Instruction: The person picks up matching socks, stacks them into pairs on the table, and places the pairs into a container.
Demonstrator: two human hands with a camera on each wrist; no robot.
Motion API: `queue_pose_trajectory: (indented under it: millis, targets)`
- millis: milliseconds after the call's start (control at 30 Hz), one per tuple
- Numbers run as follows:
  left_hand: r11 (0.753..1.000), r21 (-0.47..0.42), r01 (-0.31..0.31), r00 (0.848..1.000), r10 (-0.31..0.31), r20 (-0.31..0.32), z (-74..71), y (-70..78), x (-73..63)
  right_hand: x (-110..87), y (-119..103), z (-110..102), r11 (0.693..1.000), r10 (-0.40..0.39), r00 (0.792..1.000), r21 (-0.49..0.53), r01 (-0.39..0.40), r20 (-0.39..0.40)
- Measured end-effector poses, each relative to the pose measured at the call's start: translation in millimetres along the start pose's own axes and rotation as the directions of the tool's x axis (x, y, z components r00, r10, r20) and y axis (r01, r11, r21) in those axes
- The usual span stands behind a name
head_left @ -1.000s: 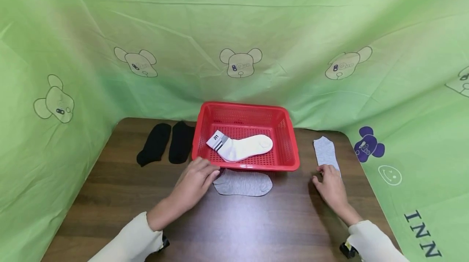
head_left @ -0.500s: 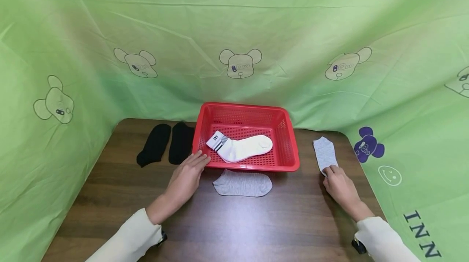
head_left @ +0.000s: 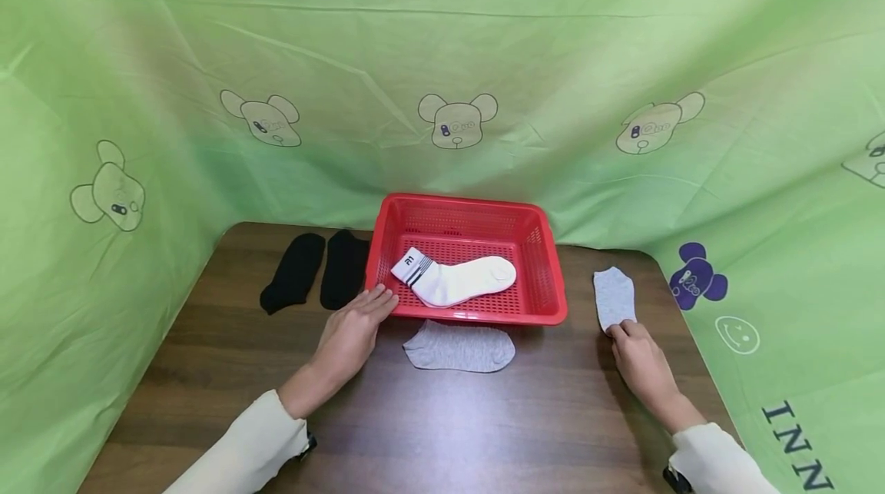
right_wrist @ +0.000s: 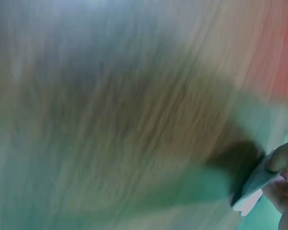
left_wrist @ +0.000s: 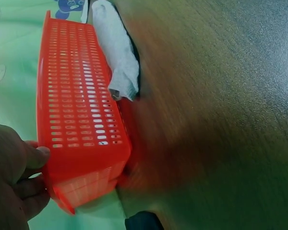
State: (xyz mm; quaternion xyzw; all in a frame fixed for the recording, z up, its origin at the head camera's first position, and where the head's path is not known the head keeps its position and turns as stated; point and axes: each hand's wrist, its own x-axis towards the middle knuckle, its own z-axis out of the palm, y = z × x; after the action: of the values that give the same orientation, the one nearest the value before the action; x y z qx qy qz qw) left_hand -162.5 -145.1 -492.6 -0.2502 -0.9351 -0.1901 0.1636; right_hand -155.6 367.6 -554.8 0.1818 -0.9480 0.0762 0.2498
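Note:
My left hand [head_left: 351, 325] grips the front left corner of a red plastic basket [head_left: 484, 316], fingers over the rim. The left wrist view shows the thumb against the outside of that rim. Inside the basket lies a white ankle sock [head_left: 463, 279] with dark stripes at its cuff. At the right of the table, my right hand [head_left: 643, 359] pinches the near end of a light grey sock [head_left: 614, 296]. In the right wrist view the pinched sock [right_wrist: 257, 181] bends up from the table between thumb and fingers. Another grey sock [head_left: 459, 348] lies flat along the basket's front.
Two black socks, a left one [head_left: 293, 273] and a right one [head_left: 344, 270], lie left of the basket. A brown wooden table [head_left: 456, 432] carries everything. Green cloth [head_left: 332, 41] with printed bear heads hangs behind and at both sides.
My left hand has shifted from beside the front grey sock to the basket's corner. My right hand has taken hold of the right grey sock and drawn it slightly nearer.

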Motion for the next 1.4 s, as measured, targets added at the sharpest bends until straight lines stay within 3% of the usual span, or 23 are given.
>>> queue_pose_trajectory:
  millis: [233, 500, 733, 1000, 1133, 1333, 1400]
  targets:
    - [0.999, 0.035, -0.014, 1.000, 0.014, 0.006, 1.5, -1.2, -1.1, 0.0, -27, -3, 0.999, -0.035, 0.999, 0.010, 0.035, -0.022]
    - [0.999, 0.036, -0.019, 1.000, 0.018, 0.004, 1.5, -2.9, 1.9, 0.2, -59, -7, 1.000, -0.014, 1.000, 0.028, 0.014, -0.009]
    - [1.000, 0.002, 0.003, 1.000, -0.003, 0.008, -1.5, -1.5, 5.6, 2.2, -96, -11, 0.989, 0.106, 0.993, 0.103, -0.110, 0.044]
    - [0.999, -0.027, 0.033, 0.999, -0.033, 0.000, -0.9, -1.0, 4.6, 12.6, -142, -10, 0.946, 0.204, 0.968, 0.223, -0.234, 0.149]
    - [0.999, -0.016, 0.030, 0.999, -0.030, -0.009, -1.6, -0.9, 3.8, 19.5, -163, -8, 0.899, 0.243, 0.935, 0.302, -0.317, 0.257]
    - [0.999, -0.022, 0.033, 0.999, -0.032, 0.009, -0.8, 0.3, 4.0, 21.5, -186, -4, 0.781, 0.303, 0.831, 0.379, -0.497, 0.467]
    - [0.999, -0.042, 0.034, 0.999, -0.034, -0.003, 0.5, 2.3, 3.0, 20.3, -189, -3, 0.751, 0.309, 0.813, 0.397, -0.527, 0.494]
